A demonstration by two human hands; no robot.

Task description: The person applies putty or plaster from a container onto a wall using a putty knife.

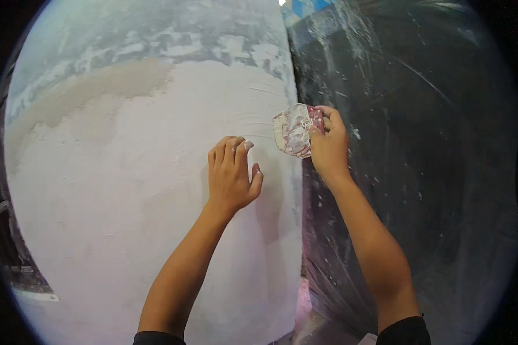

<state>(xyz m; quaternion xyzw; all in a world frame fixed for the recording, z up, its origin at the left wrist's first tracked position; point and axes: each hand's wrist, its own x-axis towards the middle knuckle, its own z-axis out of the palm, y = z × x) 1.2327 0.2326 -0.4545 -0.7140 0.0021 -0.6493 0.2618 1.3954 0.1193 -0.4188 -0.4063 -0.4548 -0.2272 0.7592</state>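
Observation:
My right hand (332,149) grips a flat maroon putty scraper (294,131) by its right side, thumb on the near face. White putty smears most of the scraper, which sits over the wall's right edge; whether it touches the wall I cannot tell. To the left and a little lower, my left hand (229,178) is held up in front of the white wall (115,213), its fingers loosely bent, the thumb apart and nothing in it. Whitish smears mark its fingertips. Fine ridges of putty show on the wall just left of the scraper.
Dark plastic sheeting (431,172), spattered with white, hangs beyond the wall's right edge. Higher up, the wall has a beige patch (103,86) and a patchy grey band (155,34). A dark opening with a pale ledge (34,295) lies at the lower left.

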